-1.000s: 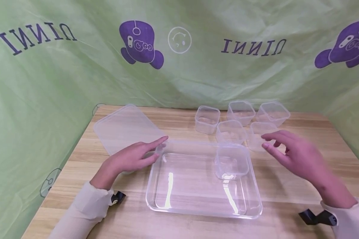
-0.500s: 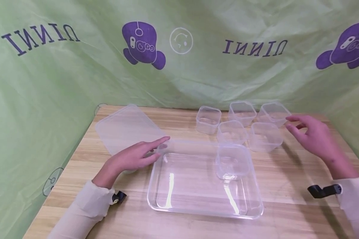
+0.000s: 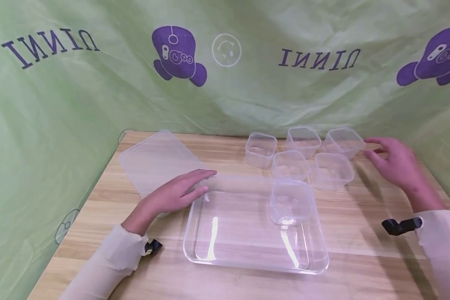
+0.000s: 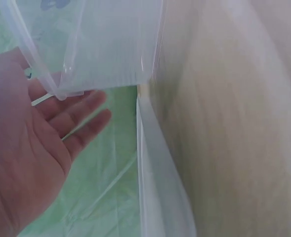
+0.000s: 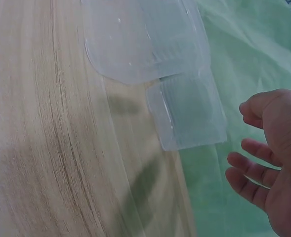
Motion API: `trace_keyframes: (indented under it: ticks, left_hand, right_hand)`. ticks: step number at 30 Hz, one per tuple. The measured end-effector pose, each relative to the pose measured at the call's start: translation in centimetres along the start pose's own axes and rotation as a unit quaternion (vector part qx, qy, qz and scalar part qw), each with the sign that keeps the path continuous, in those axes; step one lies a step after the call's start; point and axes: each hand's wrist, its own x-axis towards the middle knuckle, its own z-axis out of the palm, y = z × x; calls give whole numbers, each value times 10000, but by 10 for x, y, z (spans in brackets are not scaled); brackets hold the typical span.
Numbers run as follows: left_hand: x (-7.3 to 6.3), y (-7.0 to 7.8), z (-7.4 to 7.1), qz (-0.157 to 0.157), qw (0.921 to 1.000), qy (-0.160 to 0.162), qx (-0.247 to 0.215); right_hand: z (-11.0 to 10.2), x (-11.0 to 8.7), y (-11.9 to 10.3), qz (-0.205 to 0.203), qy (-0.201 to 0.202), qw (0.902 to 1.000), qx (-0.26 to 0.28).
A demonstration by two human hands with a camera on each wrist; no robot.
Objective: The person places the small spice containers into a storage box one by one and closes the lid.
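A large clear rectangular container (image 3: 255, 266) stands on the table in the head view. My left hand (image 3: 180, 192) lies at its far left corner, fingers fairly straight along the rim; in the left wrist view the fingers (image 4: 81, 116) spread loosely under and beside that rim. One small square clear container (image 3: 291, 204) is inside the large one, at its far right corner. My right hand (image 3: 395, 162) hovers at the right side of the back right small container (image 3: 343, 141), thumb and fingers apart. In the right wrist view a gap shows between the right hand (image 5: 278, 153) and the nearest small container (image 5: 192, 113).
Several more small clear containers stand behind the large one, among them a front right one (image 3: 333, 173) and a left one (image 3: 261, 150). A flat translucent lid (image 3: 159, 160) lies at the back left. A green printed curtain (image 3: 247, 100) hangs behind the wooden table (image 3: 360, 266).
My right hand has moved back and to the right, from the front right small container to beside the back right one. My left hand has shifted slightly right over the corner.
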Motion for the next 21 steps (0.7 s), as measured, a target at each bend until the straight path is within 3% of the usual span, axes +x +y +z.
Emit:
trace_keyframes:
  ticks: [6,11,16,21]
  left_hand:
    - [6,-2,10,207,9972,352,-633]
    - [10,-4,17,39,9902,667,-1227]
    - [12,-4,19,-219,9886,684,-1320]
    - [13,-4,19,-194,9889,596,-1344]
  right_hand:
    - [4,1,3,-49,-162,9997,165]
    - [8,5,3,99,-367,9988,305]
    - [11,7,3,138,-501,9979,395]
    - [12,8,5,-41,-511,9979,396]
